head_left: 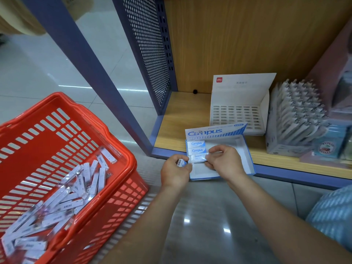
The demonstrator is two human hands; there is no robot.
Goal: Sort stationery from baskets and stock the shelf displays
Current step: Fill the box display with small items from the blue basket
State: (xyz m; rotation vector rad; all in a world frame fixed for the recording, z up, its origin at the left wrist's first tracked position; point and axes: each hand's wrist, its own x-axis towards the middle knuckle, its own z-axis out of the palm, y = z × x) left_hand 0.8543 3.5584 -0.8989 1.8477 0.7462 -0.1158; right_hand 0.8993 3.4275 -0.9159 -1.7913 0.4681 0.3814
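"Campus" on display box (215,132), erasers (197,143).

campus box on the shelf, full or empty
Nearly empty: the box holds two erasers at its left end, the right hand pinches a third there; the rest is bare.

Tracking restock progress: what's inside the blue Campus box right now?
Two Campus erasers lie at the back left; the right hand pinches a third eraser just in front. The floor beside them is bare; that hand covers part of the front.

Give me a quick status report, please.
Left hand grips small blue-white eraser. Right hand holds wrapped eraser in blue-white cardboard Campus box; two more erasers already inside. Nothing blocking.
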